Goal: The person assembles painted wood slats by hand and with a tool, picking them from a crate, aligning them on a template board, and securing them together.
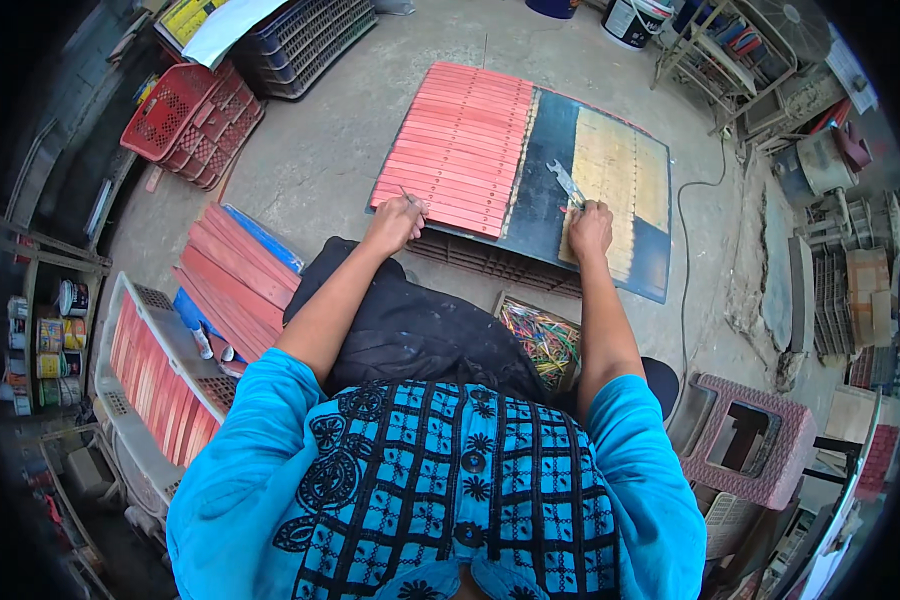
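Note:
A row of red-painted slats (460, 135) with rows of small dots lies side by side on a dark board (545, 130). At the near left corner of the slats, my left hand (395, 222) is closed in a pinch on a thin stick. My right hand (590, 232) is closed over the board's right half, on the near end of a grey metal wrench (562, 180). Under that hand lies a tan ribbed sheet (600, 150). Near my lap stands an open box (500, 305) of thin, many-coloured sticks.
The board rests on a dark plastic crate (490, 262). Loose red slats (232, 270) lie to my left, beside a pale crate (120, 300) holding more. A red basket (175, 115) stands at the far left. A cable (682, 230) runs along the floor, near a pink stool (790, 440).

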`<control>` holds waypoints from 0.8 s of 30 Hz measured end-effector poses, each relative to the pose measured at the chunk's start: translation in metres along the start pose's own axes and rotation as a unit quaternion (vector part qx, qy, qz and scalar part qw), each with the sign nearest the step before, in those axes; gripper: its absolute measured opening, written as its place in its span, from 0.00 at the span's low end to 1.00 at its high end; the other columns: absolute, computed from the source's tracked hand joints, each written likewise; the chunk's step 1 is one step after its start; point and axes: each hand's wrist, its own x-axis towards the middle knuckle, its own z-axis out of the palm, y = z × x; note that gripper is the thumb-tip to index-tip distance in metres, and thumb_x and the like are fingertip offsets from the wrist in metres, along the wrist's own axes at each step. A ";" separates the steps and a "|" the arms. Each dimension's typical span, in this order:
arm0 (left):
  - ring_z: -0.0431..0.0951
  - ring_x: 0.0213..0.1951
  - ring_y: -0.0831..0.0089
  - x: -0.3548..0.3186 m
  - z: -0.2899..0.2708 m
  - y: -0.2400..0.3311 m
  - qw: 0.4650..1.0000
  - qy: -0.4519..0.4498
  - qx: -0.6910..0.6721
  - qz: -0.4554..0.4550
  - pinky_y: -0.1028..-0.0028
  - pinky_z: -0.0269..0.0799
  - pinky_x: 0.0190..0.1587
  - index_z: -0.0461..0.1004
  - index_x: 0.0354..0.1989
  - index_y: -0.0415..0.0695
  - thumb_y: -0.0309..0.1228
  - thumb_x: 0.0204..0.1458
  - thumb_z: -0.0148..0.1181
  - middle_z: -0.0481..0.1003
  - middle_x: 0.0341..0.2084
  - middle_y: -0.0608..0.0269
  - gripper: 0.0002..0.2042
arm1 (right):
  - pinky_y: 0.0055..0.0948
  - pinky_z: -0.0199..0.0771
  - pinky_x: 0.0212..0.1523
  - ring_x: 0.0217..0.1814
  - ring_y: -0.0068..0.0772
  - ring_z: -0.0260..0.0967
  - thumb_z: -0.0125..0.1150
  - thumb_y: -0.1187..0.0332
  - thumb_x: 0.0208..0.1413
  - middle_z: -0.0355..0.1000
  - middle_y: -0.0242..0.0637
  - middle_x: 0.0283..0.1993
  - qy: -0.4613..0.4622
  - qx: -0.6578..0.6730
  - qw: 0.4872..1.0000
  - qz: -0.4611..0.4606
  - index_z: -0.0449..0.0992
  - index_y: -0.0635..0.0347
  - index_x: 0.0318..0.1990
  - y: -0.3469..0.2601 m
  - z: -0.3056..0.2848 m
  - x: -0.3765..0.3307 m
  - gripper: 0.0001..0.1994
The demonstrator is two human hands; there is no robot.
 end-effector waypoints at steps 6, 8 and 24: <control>0.72 0.18 0.74 -0.002 0.002 -0.006 1.000 0.001 -0.009 -0.009 0.76 0.67 0.21 0.70 0.26 0.36 0.34 0.52 0.41 0.70 0.16 0.60 0.15 | 0.40 0.68 0.39 0.43 0.45 0.65 0.59 0.65 0.43 0.68 0.45 0.36 -0.004 -0.015 1.000 0.009 0.72 0.63 0.31 0.002 -0.001 0.011 0.11; 0.72 0.18 0.74 -0.003 0.003 -0.007 1.000 0.000 -0.009 0.021 0.76 0.68 0.22 0.70 0.26 0.35 0.34 0.53 0.40 0.70 0.16 0.60 0.15 | 0.40 0.69 0.39 0.43 0.45 0.65 0.59 0.65 0.43 0.68 0.45 0.36 -0.021 -0.020 0.999 0.013 0.72 0.63 0.31 0.003 -0.002 0.016 0.11; 0.73 0.19 0.70 -0.005 0.013 -0.002 0.995 0.022 0.067 0.064 0.72 0.68 0.24 0.68 0.27 0.34 0.29 0.53 0.41 0.70 0.15 0.57 0.12 | 0.38 0.68 0.43 0.42 0.49 0.68 0.63 0.63 0.36 0.71 0.50 0.37 -0.153 0.025 0.981 0.114 0.74 0.64 0.32 0.015 0.000 0.036 0.16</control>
